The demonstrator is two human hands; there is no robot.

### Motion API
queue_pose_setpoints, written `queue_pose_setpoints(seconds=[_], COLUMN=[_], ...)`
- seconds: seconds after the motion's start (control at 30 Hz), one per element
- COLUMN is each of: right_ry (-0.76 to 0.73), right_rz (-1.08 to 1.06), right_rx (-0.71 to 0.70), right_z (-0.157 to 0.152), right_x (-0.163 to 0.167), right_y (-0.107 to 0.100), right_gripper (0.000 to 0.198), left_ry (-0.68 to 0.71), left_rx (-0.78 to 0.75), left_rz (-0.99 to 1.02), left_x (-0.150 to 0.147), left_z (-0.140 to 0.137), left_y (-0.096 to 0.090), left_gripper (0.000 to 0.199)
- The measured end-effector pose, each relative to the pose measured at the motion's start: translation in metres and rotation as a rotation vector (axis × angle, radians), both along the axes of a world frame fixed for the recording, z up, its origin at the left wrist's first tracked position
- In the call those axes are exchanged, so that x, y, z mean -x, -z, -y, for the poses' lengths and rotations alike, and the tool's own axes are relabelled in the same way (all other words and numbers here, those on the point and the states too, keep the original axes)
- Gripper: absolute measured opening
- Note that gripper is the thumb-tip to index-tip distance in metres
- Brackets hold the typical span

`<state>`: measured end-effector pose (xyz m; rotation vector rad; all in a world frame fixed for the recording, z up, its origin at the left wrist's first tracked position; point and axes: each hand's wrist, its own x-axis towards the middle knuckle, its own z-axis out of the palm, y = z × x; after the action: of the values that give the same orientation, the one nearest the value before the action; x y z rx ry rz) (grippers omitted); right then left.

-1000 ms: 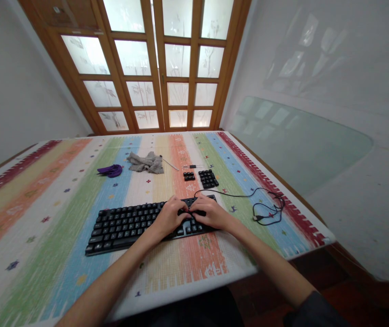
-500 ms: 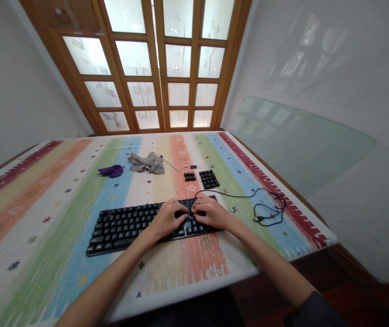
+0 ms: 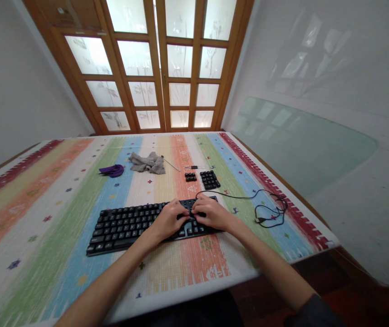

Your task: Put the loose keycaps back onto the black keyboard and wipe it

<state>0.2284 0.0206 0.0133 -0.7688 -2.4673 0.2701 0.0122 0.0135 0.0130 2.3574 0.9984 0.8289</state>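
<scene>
A black computer keyboard lies slightly slanted across the striped cloth. Over its right part my left hand and my right hand come close together, fingers curled and fingertips almost meeting. Both look closed in a pinch; whatever is between the fingertips is too small and dark to name. Part of the keyboard's right end is covered by my hands. Just beyond it, loose black keycaps form two groups: a smaller one and a larger block.
A small tool with a dark handle and a thin rod lie behind the keycaps. Farther left are a grey cloth and a purple cloth strap. The black USB cable loops on the right.
Both hands stay over the same part of the keyboard, with only slight fingertip movement. The whole view has shifted a little.
</scene>
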Motion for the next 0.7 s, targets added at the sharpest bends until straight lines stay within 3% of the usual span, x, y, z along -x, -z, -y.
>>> queue_pose_setpoints(seconds=[0.33, 0.7], right_ry=[0.03, 0.03], right_rz=[-0.094, -0.03], right_rx=[0.019, -0.007], right_z=[0.0015, -0.0007], right_x=[-0.0024, 0.0015], right_y=[-0.0013, 0.0042], right_gripper=[0.011, 0.012], left_ry=[-0.076, -0.051], left_rx=[0.053, 0.047], left_rz=[0.082, 0.085], left_x=[0.0052, 0.0006], left_z=[0.0013, 0.0013], left_y=[0.0021, 0.003], left_gripper=[0.01, 0.011])
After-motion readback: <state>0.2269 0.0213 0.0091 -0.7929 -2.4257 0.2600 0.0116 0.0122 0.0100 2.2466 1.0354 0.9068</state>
